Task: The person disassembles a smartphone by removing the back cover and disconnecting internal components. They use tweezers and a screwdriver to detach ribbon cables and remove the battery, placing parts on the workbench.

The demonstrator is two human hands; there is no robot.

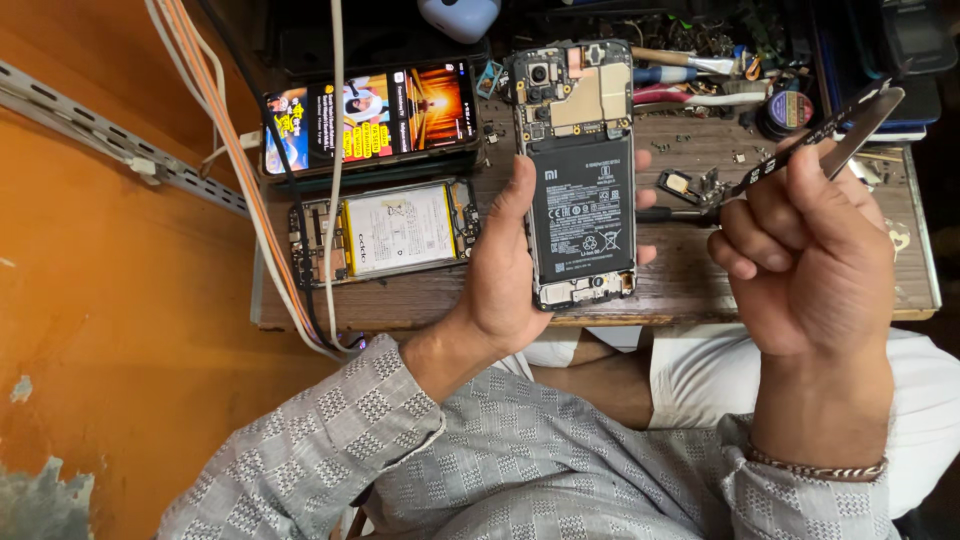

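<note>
- While cables [262, 190] hang down the left edge of the wooden worktop [690, 290], a lit phone [370, 112] lies at the back with its screen showing pictures, and an opened phone with a pale battery [385, 232] lies just in front of it; both are best left where they are, apart from the work.
- Left hand [510, 270] is wrapped around a back-off phone with a black battery [578, 170], held upright above the worktop edge, thumb on its left side and fingertips showing on its right; a steady grip by the frame edges keeps skin off the bare board at the top.
- Small loose metal parts [690, 185] rest on the worktop just right of that phone.
- Right hand [805, 260] is closed on a black flex strip and a thin metal tool [830, 135], pinched between thumb and fingers; I judge a light pinch wise, since the strip looks easy to crease.
</note>
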